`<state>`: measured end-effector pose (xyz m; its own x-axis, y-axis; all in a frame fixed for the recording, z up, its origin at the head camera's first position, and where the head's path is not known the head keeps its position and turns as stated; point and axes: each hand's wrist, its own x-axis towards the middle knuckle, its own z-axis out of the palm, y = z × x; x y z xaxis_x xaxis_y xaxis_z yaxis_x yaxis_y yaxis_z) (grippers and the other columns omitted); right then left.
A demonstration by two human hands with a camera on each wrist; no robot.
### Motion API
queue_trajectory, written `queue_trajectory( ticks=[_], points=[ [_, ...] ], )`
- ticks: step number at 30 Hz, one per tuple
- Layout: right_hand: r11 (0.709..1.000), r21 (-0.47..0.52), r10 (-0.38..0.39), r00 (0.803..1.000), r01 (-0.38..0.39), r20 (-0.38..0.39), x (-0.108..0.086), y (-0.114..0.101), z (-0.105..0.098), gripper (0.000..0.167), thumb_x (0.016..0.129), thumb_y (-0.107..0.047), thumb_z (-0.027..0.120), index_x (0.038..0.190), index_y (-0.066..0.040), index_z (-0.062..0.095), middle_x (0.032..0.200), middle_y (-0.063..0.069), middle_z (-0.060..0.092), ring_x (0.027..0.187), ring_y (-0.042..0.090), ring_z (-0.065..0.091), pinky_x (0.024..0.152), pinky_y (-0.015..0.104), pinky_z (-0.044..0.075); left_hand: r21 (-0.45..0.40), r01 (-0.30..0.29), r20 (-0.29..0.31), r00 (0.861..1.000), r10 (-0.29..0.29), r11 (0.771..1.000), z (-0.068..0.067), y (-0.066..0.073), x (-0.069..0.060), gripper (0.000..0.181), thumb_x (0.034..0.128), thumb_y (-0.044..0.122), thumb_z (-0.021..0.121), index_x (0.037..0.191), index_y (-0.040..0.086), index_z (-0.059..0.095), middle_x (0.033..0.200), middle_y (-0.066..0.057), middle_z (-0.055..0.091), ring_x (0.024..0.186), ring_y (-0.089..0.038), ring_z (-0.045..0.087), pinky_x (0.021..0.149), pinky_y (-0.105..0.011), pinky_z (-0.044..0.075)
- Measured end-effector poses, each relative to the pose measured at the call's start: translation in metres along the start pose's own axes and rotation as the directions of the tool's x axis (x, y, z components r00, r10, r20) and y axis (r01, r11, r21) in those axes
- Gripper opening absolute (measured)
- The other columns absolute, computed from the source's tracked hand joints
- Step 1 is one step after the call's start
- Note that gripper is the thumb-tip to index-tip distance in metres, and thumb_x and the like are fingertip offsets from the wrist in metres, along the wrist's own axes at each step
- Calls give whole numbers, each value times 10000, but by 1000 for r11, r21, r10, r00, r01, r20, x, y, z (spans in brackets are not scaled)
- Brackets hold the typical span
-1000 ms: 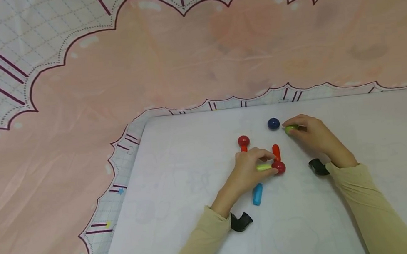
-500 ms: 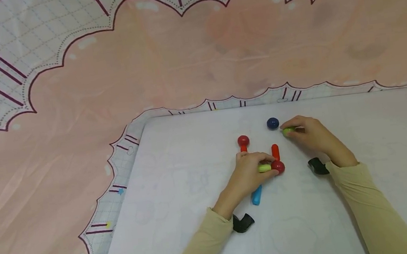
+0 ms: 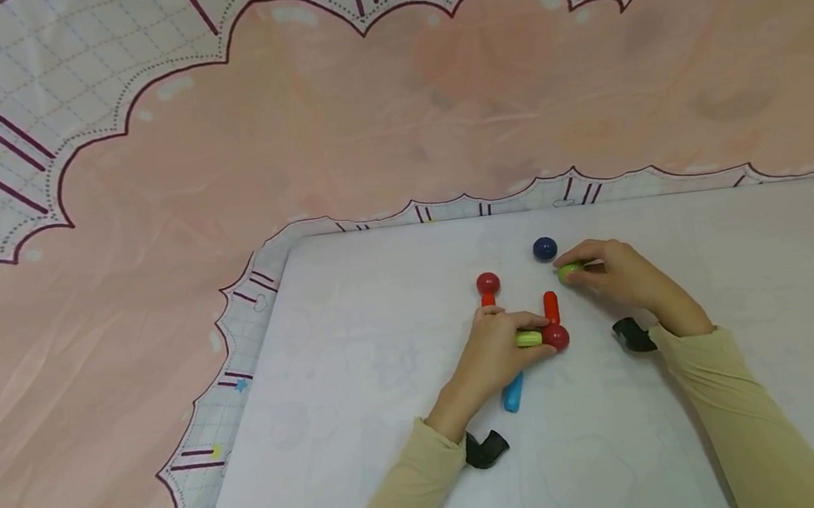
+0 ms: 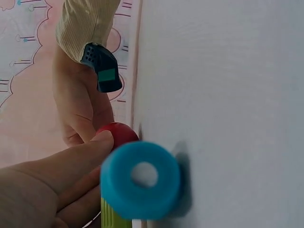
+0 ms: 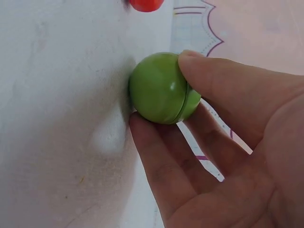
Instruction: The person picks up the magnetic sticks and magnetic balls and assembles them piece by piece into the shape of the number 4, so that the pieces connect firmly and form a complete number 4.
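My left hand [image 3: 491, 352] pinches a red ball [image 3: 556, 338] between thumb and fingers; a yellow-green stick [image 3: 529, 339] runs from the ball under that hand. A red stick [image 3: 551, 307] stretches from the ball toward the far edge. Partly beneath the left hand lies a blue stick [image 3: 513, 394], whose round holed end [image 4: 141, 180] looms large in the left wrist view. My right hand [image 3: 624, 277] grips a green ball [image 5: 164, 89] between thumb and fingers, low on the white surface, to the right of the red stick.
A dark blue ball [image 3: 545, 249] rests just beyond the right fingertips. Another red ball [image 3: 488, 283], with a red stick piece below it, lies past the left hand. The white tabletop [image 3: 354, 319] ends at a patterned cloth [image 3: 392, 121] along its far side.
My right hand has moved left and slightly nearer with the green ball, toward the red stick. The left hand has shifted slightly and still holds the red ball.
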<state>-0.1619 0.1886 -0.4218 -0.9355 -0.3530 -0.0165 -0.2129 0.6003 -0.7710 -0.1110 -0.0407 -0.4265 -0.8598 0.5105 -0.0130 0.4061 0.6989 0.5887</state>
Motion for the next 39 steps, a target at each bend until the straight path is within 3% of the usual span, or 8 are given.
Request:
queue_trajectory(
  ticks=[7, 20, 39],
  points=[
    [1000, 19, -5, 1000, 5, 26, 0, -1, 1, 248, 931, -42, 672, 1172, 14, 691, 1204, 213, 659, 1126, 370, 611, 984, 532, 488, 32, 6, 6, 1000, -6, 999, 0, 1, -1, 356, 858, 349, 779, 1171, 181, 751, 1093, 68, 750, 1002, -117, 587, 1055, -295, 370],
    [999, 6, 38, 999, -38, 14, 3, -1, 10, 287, 951, -117, 669, 1213, 0, 676, 1246, 224, 644, 1128, 388, 624, 971, 529, 502, 33, -24, -23, 999, 25, 999, -1, 0, -2, 338, 830, 329, 807, 1131, 179, 770, 1026, 73, 763, 885, -48, 625, 983, -281, 387],
    [1000, 29, -9, 1000, 10, -3, 8, -11, 22, 274, 940, -64, 665, 1198, 27, 671, 1202, 233, 648, 1118, 403, 627, 966, 534, 501, 62, -13, -36, 999, 15, 998, 0, 0, -1, 331, 827, 361, 802, 1118, 205, 776, 1019, 92, 761, 857, -45, 598, 984, -277, 394]
  ],
)
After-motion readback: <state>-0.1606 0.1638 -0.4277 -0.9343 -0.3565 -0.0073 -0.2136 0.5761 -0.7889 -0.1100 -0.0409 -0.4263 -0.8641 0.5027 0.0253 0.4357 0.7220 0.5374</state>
